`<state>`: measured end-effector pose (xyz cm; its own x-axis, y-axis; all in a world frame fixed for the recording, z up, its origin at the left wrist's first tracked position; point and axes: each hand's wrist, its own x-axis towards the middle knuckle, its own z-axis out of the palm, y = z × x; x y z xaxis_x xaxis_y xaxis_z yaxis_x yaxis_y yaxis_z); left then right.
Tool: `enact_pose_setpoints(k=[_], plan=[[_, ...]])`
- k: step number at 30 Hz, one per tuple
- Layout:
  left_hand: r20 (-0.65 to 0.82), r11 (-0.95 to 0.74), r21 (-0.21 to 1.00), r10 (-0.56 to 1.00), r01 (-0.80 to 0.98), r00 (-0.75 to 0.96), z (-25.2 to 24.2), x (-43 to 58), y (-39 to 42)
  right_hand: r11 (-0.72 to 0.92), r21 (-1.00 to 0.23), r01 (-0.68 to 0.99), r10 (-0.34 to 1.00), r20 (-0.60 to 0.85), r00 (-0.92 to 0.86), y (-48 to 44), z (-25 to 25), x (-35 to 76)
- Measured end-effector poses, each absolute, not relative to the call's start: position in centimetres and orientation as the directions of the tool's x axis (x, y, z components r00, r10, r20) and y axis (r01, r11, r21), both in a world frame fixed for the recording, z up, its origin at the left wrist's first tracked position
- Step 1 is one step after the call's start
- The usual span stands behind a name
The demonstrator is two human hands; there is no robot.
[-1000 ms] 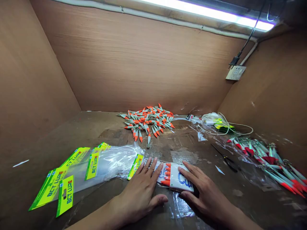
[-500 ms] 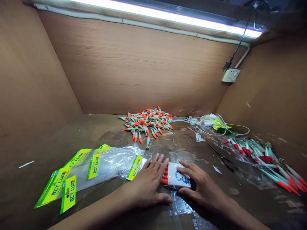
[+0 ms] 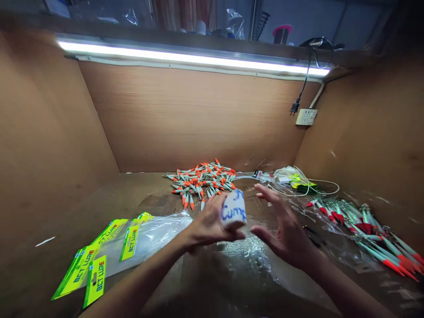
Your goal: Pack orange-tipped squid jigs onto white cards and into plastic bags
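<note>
My left hand (image 3: 212,221) is raised above the table with its fingers wrapped round a white block (image 3: 233,210) that has blue handwriting on it. The block is tilted, and the hand hides its left side; whether lures are in it cannot be seen. To the right of the block, my right hand (image 3: 281,229) is apart from it, thumb and fingers spread, holding nothing. Beyond the hands lies a heap of fishing lures (image 3: 202,176), pale with orange tips. Flat clear bags (image 3: 155,236) with yellow-green BCT LURE headers are spread beside my left forearm.
Pale lures with red-orange ends (image 3: 374,234) lie at the right. Black-handled pliers (image 3: 313,236) are partly behind my right hand. A tangle of plastic and white cord (image 3: 298,181) sits at the back right. A plug (image 3: 294,107) dangles near the socket (image 3: 306,117).
The block went from lying on the table to being lifted in my left hand. My right hand let go of it. The header card beside my left hand is out of sight. The view tilted up.
</note>
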<state>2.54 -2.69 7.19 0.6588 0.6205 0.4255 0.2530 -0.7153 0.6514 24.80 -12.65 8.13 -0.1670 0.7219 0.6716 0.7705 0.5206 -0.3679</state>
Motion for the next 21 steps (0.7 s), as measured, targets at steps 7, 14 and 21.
enact_pose_setpoints(k=[7,14,21], plan=[[0.462,-0.360,0.886,0.745,-0.294,0.481,8.0,-2.4,0.4,0.474,-0.554,0.684,0.804,0.589,-0.079,-8.7,1.6,26.3],[0.669,-0.607,0.741,0.706,-0.288,0.233,8.6,-4.8,0.2,0.424,-0.646,0.635,0.871,0.484,-0.090,-7.6,-0.5,26.8],[0.557,-0.611,0.792,0.728,0.010,0.399,8.3,-5.8,-0.2,0.450,-0.607,0.655,0.875,0.448,-0.186,-7.8,-0.6,26.5]])
